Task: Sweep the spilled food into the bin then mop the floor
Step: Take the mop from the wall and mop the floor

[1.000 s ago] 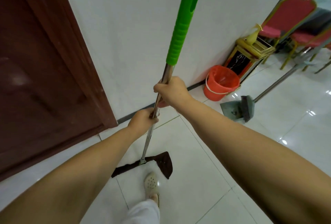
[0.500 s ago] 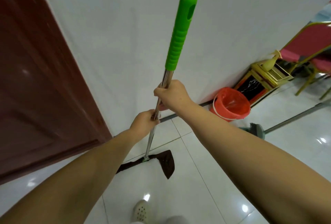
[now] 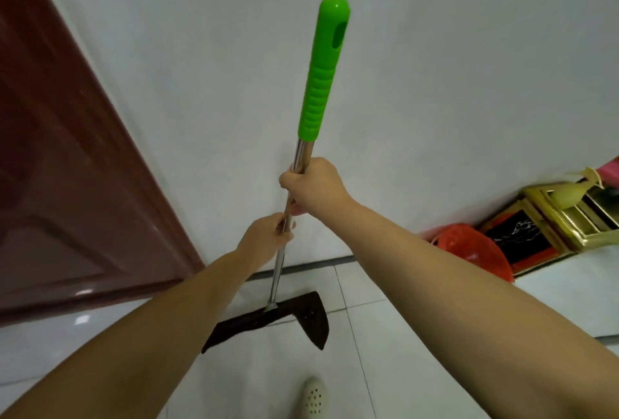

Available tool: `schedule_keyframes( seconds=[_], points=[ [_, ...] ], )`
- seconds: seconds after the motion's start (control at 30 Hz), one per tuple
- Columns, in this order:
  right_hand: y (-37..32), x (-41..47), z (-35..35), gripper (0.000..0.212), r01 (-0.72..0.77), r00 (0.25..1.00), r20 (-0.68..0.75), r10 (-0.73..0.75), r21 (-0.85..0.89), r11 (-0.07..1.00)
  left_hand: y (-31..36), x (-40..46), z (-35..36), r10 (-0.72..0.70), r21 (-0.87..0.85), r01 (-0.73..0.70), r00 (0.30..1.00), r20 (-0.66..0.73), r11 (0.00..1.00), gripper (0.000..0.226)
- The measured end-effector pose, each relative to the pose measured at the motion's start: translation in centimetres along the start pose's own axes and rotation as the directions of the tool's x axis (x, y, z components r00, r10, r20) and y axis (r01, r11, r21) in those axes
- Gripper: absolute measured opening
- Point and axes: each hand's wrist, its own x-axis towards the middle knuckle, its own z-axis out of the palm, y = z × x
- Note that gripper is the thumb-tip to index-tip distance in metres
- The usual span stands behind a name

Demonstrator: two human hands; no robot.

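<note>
I hold a mop upright in front of me. Its green plastic grip [image 3: 323, 73] tops a steel pole [image 3: 278, 273]. My right hand [image 3: 313, 185] grips the pole just under the green grip. Lower down, my left hand [image 3: 266, 237] grips the same pole. The dark brown mop head [image 3: 268, 321] lies flat on the white tiled floor [image 3: 395, 368] near the foot of the wall. An orange bin [image 3: 475, 252] stands by the wall at the right, partly hidden behind my right forearm.
A dark red door [image 3: 67, 184] fills the left side. The white wall [image 3: 435, 83] is straight ahead. A gold and black stand [image 3: 549, 227] sits right of the bin. My white shoe [image 3: 313, 397] shows at the bottom.
The view has swung left and up: the broom, dustpan and chairs have left the frame. The mop head has slid closer to the wall. Both hands keep their grip.
</note>
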Motion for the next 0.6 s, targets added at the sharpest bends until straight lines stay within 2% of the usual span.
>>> schedule_keyframes(
  seconds=[0.1,0.23,0.3,0.33,0.5,0.6],
  points=[
    [0.6,1.4,-1.4,0.009,0.007,0.998,0.057,-0.007,-0.003,1.000,1.0,1.4,0.9,-0.026,0.052,0.027,1.000,-0.010,0.998,0.008],
    [1.3,2.7,-2.6,0.013,0.070,0.990,0.125,-0.065,-0.034,0.997,1.6,2.3,1.8,-0.044,0.089,0.047,0.998,-0.042,0.995,0.012],
    [1.4,3.1,-3.2,0.023,0.112,0.984,0.143,-0.105,-0.036,0.993,2.0,2.5,2.1,-0.062,0.114,0.068,0.997,-0.055,0.991,0.003],
    [1.4,3.4,-3.4,0.027,0.130,0.981,0.147,-0.124,-0.037,0.991,2.2,2.6,2.1,-0.071,0.113,0.078,0.996,-0.062,0.991,0.006],
    [0.9,4.8,-3.8,0.031,0.174,0.970,0.181,-0.163,-0.042,0.984,2.9,3.2,1.7,-0.083,0.068,0.087,0.995,-0.059,0.994,0.005],
    [1.0,5.4,-3.1,0.028,0.141,0.961,0.247,-0.124,-0.052,0.989,2.5,3.6,1.9,-0.162,-0.036,0.159,0.983,-0.082,0.987,0.006]
  ],
)
